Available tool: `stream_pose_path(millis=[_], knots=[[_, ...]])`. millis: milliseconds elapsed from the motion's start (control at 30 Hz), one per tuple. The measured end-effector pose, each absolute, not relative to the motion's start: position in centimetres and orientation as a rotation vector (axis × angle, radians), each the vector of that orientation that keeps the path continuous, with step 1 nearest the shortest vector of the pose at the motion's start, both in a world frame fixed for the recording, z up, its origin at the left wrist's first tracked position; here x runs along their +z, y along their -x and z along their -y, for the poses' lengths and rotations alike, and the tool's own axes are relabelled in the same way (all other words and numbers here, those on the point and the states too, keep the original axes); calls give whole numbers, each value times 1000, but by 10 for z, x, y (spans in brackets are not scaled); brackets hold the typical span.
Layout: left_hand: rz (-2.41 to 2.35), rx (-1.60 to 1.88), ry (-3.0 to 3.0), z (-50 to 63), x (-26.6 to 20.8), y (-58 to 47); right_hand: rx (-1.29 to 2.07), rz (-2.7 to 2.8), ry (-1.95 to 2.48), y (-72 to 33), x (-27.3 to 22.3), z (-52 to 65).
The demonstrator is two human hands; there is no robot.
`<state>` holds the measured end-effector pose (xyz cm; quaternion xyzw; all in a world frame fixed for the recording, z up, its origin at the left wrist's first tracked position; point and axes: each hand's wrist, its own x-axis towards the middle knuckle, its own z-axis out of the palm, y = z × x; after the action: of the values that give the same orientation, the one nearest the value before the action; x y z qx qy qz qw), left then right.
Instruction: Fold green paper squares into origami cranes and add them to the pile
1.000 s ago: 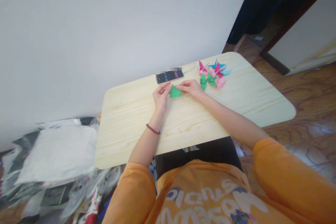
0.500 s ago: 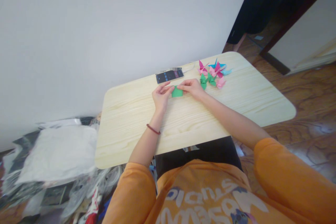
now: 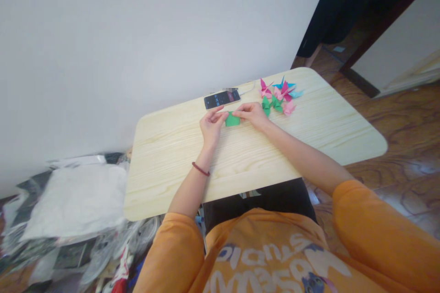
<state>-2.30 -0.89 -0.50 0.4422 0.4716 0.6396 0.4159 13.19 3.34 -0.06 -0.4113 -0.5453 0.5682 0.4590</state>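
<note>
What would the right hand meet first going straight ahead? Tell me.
Past the paper in its fingers, the right hand would likely meet the left hand; depth is unclear.

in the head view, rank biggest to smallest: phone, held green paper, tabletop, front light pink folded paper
1. Tabletop
2. Phone
3. Green paper and front light pink folded paper: too alike to rank, with fingers hiding part of the former

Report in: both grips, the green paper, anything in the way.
Left grip and right grip pinching green paper near its far edge. Paper between them, over table. Phone just beyond, folded figures rightward; neither blocking.
</note>
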Motion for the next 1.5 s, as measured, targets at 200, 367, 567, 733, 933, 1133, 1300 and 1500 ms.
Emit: stream_pose_path(millis=[200,367,567,733,933,1133,1300,1500], knots=[[-1188,1637,-1120,10,-5,22,1377,1344,1010,-131,-4,-33],[-1215,1623,-1100,11,-6,19,1350,1378,997,-131,-8,-34],[-1214,1636,-1030,10,-6,20,1513,1302,947,-132,-8,-35],[-1208,1640,-1013,9,-6,21,1532,1315,922,-133,-9,-36],[-1217,1630,-1023,9,-6,21,1478,1325,954,-134,-9,-35],[-1209,1625,-1033,9,-7,21,1458,1324,980,-133,-6,-34],[-1214,1619,-1036,10,-6,19,1452,1320,971,-132,-5,-33],[-1201,1625,-1013,10,-7,18,1432,1317,989,-132,-7,-33]])
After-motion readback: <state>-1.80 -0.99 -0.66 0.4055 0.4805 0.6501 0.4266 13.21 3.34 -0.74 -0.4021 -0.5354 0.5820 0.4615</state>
